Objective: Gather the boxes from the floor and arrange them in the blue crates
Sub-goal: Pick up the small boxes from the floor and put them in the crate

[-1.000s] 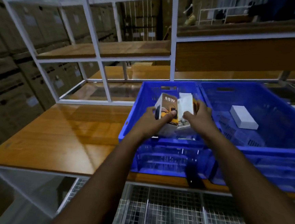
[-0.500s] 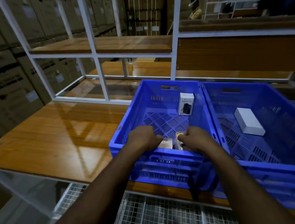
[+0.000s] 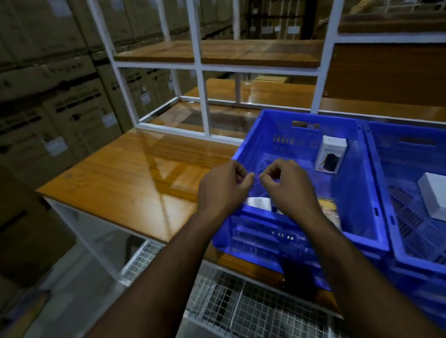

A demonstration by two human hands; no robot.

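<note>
Head view, and both hands hover at centre frame above the near edge of the left crate. The left hand has its fingers curled in toward the palm with nothing between them; loosely closed, empty. The right hand is just beside it, fingers curled the same way, thumb and forefinger tips close together, and it holds nothing either. The two sets of knuckles nearly meet but stay apart. Neither hand touches the crate or a box.

Below the hands, on the crate floor against the near wall, lie two boxes: a white box peeks out between the wrists, and a yellow-printed box shows just right of the right wrist, partly hidden by the arm. At the far end of the same crate, a small white box with a dark picture on it leans against the back wall, right of centre.

At the right edge of the frame sits the right crate, touching the left one side by side. In it a plain white box lies flat on the perforated floor.

Both crates rest on a wooden shelf that fills the middle left. A white rack frame rises behind it. Stacked cartons fill the upper left, dim and blurred. A wire mesh shelf runs along the bottom.
</note>
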